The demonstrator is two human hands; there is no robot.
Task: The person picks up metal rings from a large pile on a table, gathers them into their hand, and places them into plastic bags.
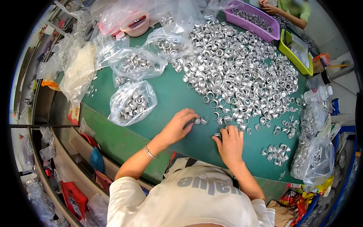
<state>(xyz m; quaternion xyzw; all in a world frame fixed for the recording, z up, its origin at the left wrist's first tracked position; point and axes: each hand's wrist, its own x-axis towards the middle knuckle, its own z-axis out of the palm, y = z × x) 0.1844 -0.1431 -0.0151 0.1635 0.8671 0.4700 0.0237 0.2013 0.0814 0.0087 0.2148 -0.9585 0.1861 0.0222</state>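
Head view showed the left hand [177,126] pinching a metal ring [196,121] in its fingers and the right hand [230,143] fingers pressed on another ring [217,135], both just below the big ring pile [234,68] on the green table [170,98].

I'm looking into a small sorting workshop: a heap of metal rings [238,72] is lying beyond my fingers [189,115], bagged rings [130,104] sitting leftward.

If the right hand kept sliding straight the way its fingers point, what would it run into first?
The right hand points up and away across the green table. Its fingertips already sit at a loose metal ring; just beyond lie scattered rings, then the big pile of rings. Depth is hard to judge.
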